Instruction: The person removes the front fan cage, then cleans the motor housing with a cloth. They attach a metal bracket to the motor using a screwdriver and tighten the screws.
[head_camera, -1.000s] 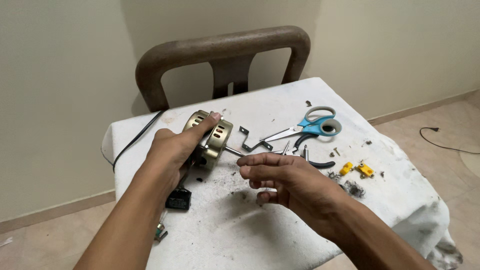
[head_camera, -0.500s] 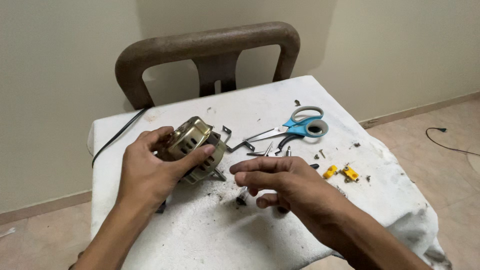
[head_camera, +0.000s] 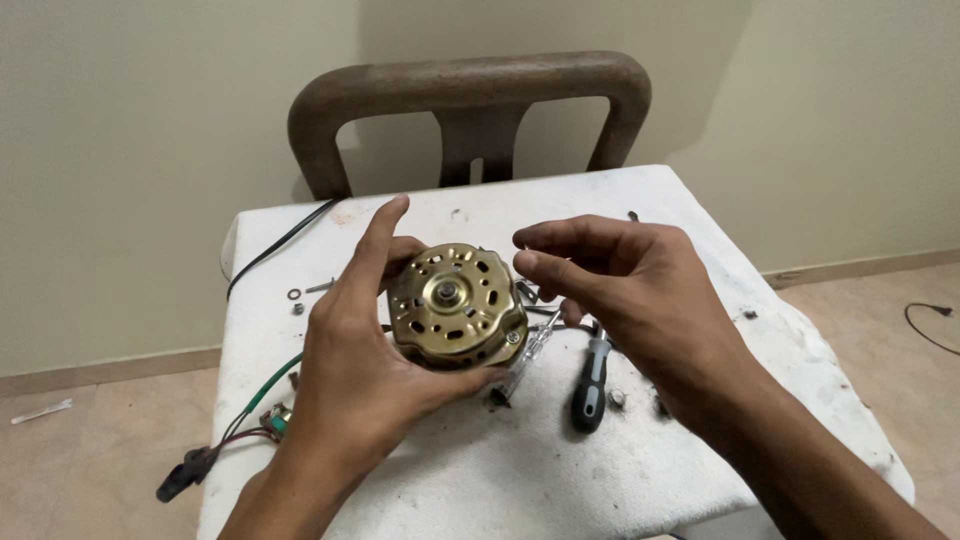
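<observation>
Brass-coloured metal marks the round motor (head_camera: 457, 307) at the centre of the frame, its flat perforated face turned up toward the camera above the table (head_camera: 700, 230). The left hand (head_camera: 360, 370) has its grip wrapped around the motor, thumb along its left edge and fingers curled beneath. The right hand (head_camera: 630, 290) hovers just right of the motor, thumb and fingers curled toward each other with a gap between, holding nothing. Below the motor lies a clear-handled screwdriver (head_camera: 525, 360); right of it a black-handled screwdriver (head_camera: 590, 385). Wires (head_camera: 255, 415) trail off at lower left. A brown chair (head_camera: 470, 110) stands behind.
</observation>
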